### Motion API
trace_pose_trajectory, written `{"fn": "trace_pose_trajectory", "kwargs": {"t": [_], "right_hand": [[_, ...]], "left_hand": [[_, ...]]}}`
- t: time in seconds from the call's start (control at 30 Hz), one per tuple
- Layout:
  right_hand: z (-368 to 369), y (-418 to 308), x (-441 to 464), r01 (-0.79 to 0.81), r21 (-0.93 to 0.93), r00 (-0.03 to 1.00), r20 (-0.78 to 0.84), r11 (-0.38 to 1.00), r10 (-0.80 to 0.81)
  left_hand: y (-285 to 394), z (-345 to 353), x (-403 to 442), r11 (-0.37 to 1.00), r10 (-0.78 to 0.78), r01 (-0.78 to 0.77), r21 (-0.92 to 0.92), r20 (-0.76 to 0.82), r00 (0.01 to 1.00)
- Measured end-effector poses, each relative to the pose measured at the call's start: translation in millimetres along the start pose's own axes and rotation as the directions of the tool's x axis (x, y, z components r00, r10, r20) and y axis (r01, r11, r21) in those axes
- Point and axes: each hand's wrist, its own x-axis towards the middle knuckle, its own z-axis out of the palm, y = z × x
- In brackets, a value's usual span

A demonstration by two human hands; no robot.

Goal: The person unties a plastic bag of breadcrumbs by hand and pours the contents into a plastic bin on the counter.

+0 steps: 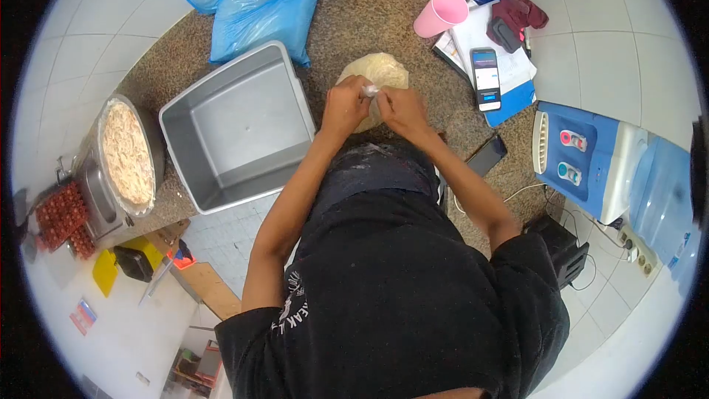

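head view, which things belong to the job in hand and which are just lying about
Job in hand:
pale bag, pinched by left hand and right hand
grey tub and filled bowl, possibly

Apparently lying about:
pink cup
lit phone
white papers

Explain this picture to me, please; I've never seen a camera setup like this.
No machine here, just a person working bare-handed. One camera worn on the head looks down, so the black T-shirt fills the lower middle. The left hand and right hand pinch the gathered top of a pale, rounded plastic bag. On the speckled brown stone counter around it are a grey rectangular plastic tub, a filled blue plastic bag, a pink tapered cup and, on white papers, a black phone with lit screen.
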Motion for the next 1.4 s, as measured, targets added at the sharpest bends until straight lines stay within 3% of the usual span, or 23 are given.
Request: {"fn": "trace_pose_trajectory", "kwargs": {"t": [0.07,0.2,0.33,0.43,0.5,0.57,0.8,1.0,1.2,1.23,1.3,1.37,1.4], "right_hand": [[12.4,5.8,-0.3,-0.021,0.143,0.997,-0.07,0.99,0.031],[9.9,-9.2,2.3,-0.035,0.145,0.995,-0.089,0.989,0.048],[17.9,-10.8,8.1,-0.043,0.126,0.996,-0.076,0.991,0.053],[21.1,-5.8,8.3,-0.025,0.108,0.998,-0.049,0.994,0.031],[12.0,-9.9,4.0,-0.022,0.098,0.999,-0.029,0.995,0.025],[-12.2,-22.8,-1.3,-0.092,0.018,0.995,0.047,0.996,0.091],[3.6,-0.4,-6.8,-0.01,-0.013,0.999,-0.052,1.0,0.009],[12.4,-9.8,-2.4,-0.021,0.007,0.993,-0.118,1.0,0.022],[22.8,-4.9,1.3,0.05,0.036,0.99,-0.134,0.998,-0.045],[25.3,-2.2,1.4,0.002,0.037,0.993,-0.119,0.999,0.002],[27.7,1.4,1.4,-0.047,0.041,0.993,-0.104,0.998,0.051],[26.8,3.5,0.8,0.1,0.083,0.977,-0.196,0.992,-0.082],[24.1,2.9,-0.9,0.096,0.082,0.976,-0.201,0.992,-0.078]], "left_hand": [[-0.8,1.4,-1.9,0.999,-0.03,0.03,0.02,0.01,0.999],[-5.9,2.4,-2.6,0.999,-0.035,0.036,0.03,-0.012,0.999],[-9.6,2.9,-1.8,0.997,-0.076,0.076,0.024,-0.006,0.997],[-12.5,-2.4,3.6,0.998,-0.019,0.019,0.058,-0.004,1.0],[-9.8,-8.1,4.0,0.998,-0.062,0.064,-0.025,0.056,0.996],[-8.3,-8.2,3.5,0.996,-0.091,0.09,0.012,0.073,0.993],[-18.2,-11.0,3.7,0.994,-0.094,0.103,-0.04,0.184,0.978],[-16.7,-7.3,-1.0,0.997,-0.029,0.033,-0.074,0.06,0.998],[-13.3,-5.1,-0.3,0.999,0.009,-0.006,-0.038,0.06,0.998],[-14.2,-4.0,0.1,0.999,0.011,-0.009,-0.035,0.057,0.998],[-13.8,-2.3,-0.1,0.996,-0.083,0.084,-0.01,0.12,0.989],[-12.8,-3.1,0.2,0.994,-0.11,0.11,0.005,0.14,0.984],[-11.6,-3.1,1.1,0.991,-0.137,0.136,0.018,0.158,0.978]]}}
